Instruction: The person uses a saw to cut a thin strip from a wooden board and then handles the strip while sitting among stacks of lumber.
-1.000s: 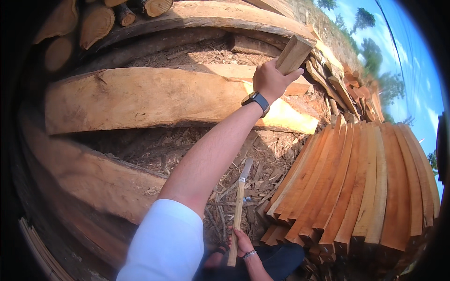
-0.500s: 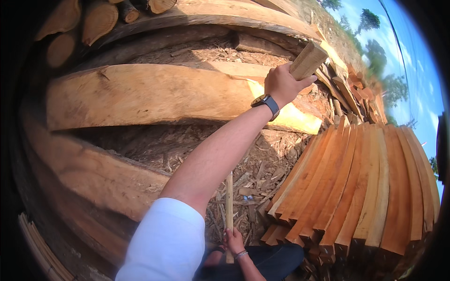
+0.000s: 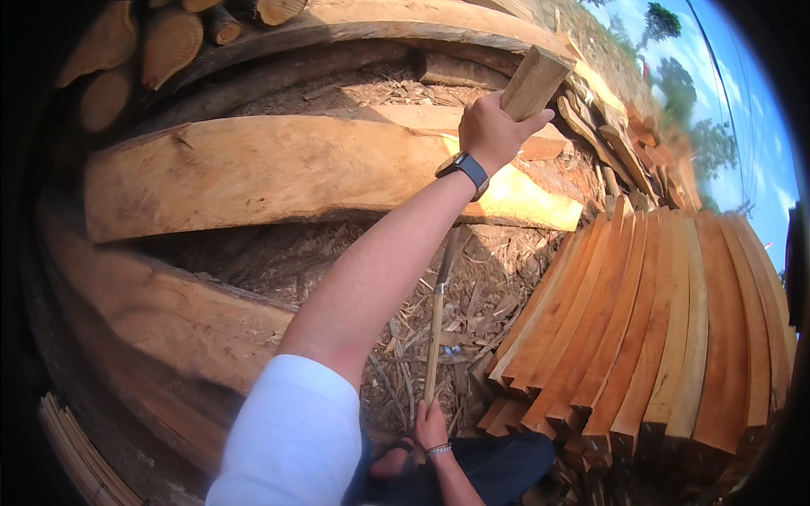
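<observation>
My left hand [image 3: 492,133], with a dark watch at the wrist, is stretched far out and wrapped round a squared wooden block [image 3: 535,83]. The block's end grain faces up and right. Low in the picture my right hand [image 3: 431,424], wearing a bracelet, grips the pale wooden handle of a long bladed tool [image 3: 434,341]. A shiny band joins that handle to a dark, narrow blade pointing up and away; its far end is hidden behind my left forearm. Beyond the forearm lies a broad, curved sawn slab [image 3: 278,169], sunlit at its right end.
Stacked reddish sawn beams [image 3: 641,320] fill the right side. Cut logs [image 3: 171,46] lie piled at the upper left. Another slab [image 3: 186,316] lies at lower left. Wood chips [image 3: 481,312] cover the ground. Offcuts [image 3: 629,152] are heaped at the far right.
My left hand has shifted a little left and up with the block. The tool in my right hand has tilted to the right, and its dark blade now shows beside my forearm.
</observation>
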A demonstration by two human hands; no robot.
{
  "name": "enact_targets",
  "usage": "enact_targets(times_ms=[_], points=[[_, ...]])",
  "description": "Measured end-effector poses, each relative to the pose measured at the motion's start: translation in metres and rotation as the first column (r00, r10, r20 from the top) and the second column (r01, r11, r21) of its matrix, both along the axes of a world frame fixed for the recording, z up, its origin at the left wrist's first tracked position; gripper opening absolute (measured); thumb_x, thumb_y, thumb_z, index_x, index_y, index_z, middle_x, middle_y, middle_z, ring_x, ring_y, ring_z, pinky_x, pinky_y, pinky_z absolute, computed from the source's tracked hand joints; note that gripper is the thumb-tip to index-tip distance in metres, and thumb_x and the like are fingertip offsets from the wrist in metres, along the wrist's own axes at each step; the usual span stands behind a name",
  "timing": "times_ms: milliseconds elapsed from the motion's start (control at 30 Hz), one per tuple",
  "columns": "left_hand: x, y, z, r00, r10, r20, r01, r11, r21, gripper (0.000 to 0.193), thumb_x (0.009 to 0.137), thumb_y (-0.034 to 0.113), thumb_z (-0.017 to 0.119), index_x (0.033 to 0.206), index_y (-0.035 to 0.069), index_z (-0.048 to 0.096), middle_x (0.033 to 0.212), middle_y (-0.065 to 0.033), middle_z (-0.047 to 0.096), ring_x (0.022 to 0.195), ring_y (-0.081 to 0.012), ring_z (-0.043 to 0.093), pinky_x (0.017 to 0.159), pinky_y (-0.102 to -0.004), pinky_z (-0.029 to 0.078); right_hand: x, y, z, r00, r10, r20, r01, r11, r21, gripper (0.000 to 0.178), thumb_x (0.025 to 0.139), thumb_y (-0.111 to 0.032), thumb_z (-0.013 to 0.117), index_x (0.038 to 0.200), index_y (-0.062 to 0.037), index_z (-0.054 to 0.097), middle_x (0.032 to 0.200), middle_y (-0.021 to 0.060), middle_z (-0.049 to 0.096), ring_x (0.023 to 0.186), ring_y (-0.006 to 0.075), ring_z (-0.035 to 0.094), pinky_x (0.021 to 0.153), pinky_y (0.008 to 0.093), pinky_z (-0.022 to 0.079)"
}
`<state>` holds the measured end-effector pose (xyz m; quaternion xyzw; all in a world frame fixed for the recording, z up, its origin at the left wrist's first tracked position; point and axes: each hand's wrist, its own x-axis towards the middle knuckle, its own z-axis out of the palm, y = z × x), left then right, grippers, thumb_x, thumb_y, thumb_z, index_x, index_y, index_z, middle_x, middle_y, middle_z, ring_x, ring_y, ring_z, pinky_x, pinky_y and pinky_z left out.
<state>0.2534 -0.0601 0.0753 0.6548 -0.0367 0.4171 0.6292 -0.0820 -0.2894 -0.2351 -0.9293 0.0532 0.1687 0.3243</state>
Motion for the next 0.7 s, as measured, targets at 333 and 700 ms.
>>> enact_targets(times_ms=[333, 700], points=[[0.006, 0.002, -0.004, 1.0, 0.016, 0.009, -0.016, 1.0, -0.004, 0.052, 0.07, 0.053, 0.081, 0.084, 0.004, 0.073, 0.074, -0.0123, 0.072, 0.068, -0.0253, 0.072, 0.065, -0.0354, 0.057, 0.007, 0.017, 0.017, 0.999, -0.03, 0.041, 0.033, 0.996, -0.088, 0.029, 0.098, -0.026, 0.048, 0.099, 0.0031, 0.049, 0.077, 0.0329, 0.063, 0.08, 0.0509, 0.062, 0.074, 0.059, 0.048], [0.006, 0.001, -0.005, 1.0, -0.001, 0.015, 0.001, 1.0, 0.01, 0.056, 0.07, 0.056, 0.079, 0.085, 0.003, 0.072, 0.074, -0.0135, 0.072, 0.067, -0.0251, 0.071, 0.062, -0.0369, 0.056, 0.006, 0.012, 0.005, 0.999, -0.001, 0.048, 0.006, 0.995, -0.103, 0.032, 0.097, -0.026, 0.05, 0.099, 0.0054, 0.051, 0.079, 0.0352, 0.062, 0.08, 0.0528, 0.061, 0.071, 0.0593, 0.049]])
